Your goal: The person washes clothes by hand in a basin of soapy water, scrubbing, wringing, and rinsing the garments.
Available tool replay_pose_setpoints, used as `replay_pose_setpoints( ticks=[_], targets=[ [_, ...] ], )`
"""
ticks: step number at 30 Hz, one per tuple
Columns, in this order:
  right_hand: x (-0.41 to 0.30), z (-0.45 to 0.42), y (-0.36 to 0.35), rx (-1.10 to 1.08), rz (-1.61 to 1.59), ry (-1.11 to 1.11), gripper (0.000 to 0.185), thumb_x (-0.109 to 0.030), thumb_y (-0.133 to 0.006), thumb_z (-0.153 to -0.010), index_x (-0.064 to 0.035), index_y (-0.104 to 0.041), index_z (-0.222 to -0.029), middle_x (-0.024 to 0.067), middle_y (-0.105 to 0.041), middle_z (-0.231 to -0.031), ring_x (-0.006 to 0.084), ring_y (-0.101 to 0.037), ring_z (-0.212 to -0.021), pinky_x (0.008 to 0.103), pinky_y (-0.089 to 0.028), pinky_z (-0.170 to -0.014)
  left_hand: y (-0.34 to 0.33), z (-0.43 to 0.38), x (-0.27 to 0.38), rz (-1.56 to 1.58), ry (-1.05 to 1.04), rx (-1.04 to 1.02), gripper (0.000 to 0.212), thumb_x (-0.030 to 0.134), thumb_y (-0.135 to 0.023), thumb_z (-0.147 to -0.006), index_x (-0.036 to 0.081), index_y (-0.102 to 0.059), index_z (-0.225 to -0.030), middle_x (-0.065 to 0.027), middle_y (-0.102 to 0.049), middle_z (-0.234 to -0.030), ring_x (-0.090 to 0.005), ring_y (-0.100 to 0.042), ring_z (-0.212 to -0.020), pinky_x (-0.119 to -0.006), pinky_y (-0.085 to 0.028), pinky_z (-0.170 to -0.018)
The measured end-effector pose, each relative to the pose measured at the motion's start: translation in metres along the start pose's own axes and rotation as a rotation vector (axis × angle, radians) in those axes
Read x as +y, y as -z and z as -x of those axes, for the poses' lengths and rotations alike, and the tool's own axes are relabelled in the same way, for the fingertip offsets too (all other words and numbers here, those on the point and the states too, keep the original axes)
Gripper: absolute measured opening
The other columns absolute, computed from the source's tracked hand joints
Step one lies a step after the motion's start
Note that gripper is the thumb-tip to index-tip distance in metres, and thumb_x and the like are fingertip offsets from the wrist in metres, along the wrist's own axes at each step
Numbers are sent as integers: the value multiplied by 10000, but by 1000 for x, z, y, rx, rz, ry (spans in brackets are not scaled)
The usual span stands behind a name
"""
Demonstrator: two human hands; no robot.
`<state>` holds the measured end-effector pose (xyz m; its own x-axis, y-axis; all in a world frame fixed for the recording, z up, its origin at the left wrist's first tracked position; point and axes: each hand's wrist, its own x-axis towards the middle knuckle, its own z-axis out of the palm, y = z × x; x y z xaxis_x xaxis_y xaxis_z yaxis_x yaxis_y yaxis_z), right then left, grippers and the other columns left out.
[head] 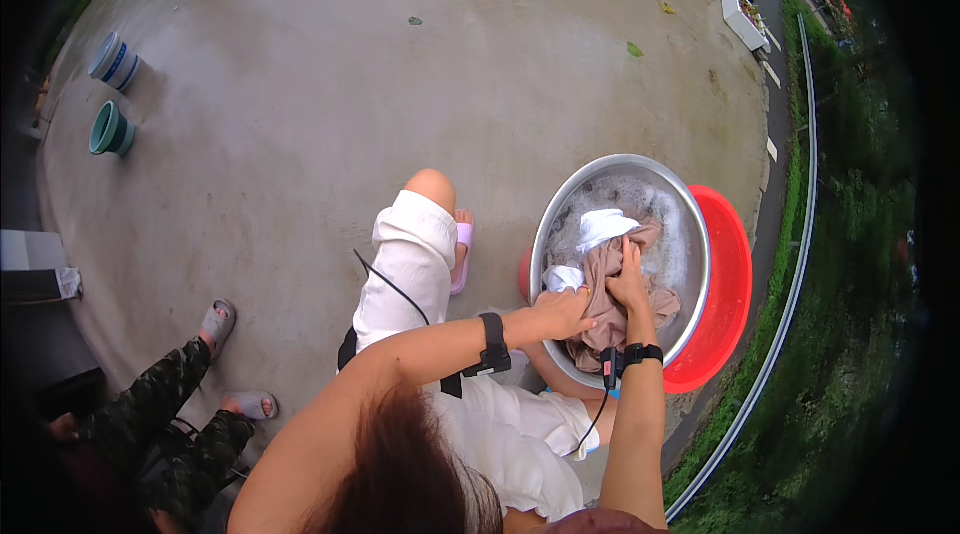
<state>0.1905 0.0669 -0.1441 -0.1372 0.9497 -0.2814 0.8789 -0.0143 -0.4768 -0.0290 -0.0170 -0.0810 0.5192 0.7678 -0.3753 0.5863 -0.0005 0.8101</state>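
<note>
A metal basin (544, 234) holds foamy water with a wet brown cloth (604, 264) bunched in it. My left hand (559, 312) grips the cloth's near left side, its thumb lying across the fabric. On the cloth's right part, my right hand (631, 282) holds the fabric with the index finger stretched forward along it; the other fingertips are partly hidden in the folds. White cloth (604, 228) lies in the water beyond my hands, and another white piece (564, 278) sits by my left hand. Each of my wrists carries a strapped black device.
A red plastic tub (727, 286) stands right of the basin, partly behind it. A green bucket (112, 130) and a white-and-blue bucket (116, 61) stand far left on wet concrete (337, 83). Another person's slippered feet (219, 322) are at lower left. A guardrail (802, 234) curves along the right.
</note>
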Motion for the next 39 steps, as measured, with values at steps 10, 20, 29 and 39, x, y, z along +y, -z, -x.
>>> replay_pose_setpoints(
  ticks=[10,20,29,39],
  targets=[
    [-35,49,55,197,-188,-169,400,71,-500,-716,-53,-683,-1049,153,-647,-1066,268,-619,-988,335,-467,-852,35,-24,-32,151,-27,126,748,514,-632,-845,-102,-517,-1254,-311,-595,-1120,-369,-634,-1008,-411,-497,-873],
    [-66,168,150,752,-727,160,163,167,-476,-707,17,-540,-701,78,-608,-963,143,-566,-900,231,-418,-829,48,-89,-26,145,49,179,947,607,-558,-843,-202,-388,-1305,-388,-438,-1326,-418,-462,-1271,-402,-387,-1036],
    [-47,167,116,528,-646,192,164,161,-481,-667,1,-516,-672,86,-598,-951,173,-563,-914,262,-390,-863,12,-110,-34,107,-20,76,581,479,-651,-802,11,-624,-1146,-252,-650,-1062,-345,-638,-1002,-393,-492,-850],
    [6,153,80,489,-607,-101,205,173,-360,-578,-11,-412,-652,107,-571,-872,205,-548,-955,285,-360,-922,44,-47,37,406,-89,268,380,302,-573,-896,9,-529,-1135,-207,-635,-1078,-335,-622,-999,-408,-457,-854]
  ],
)
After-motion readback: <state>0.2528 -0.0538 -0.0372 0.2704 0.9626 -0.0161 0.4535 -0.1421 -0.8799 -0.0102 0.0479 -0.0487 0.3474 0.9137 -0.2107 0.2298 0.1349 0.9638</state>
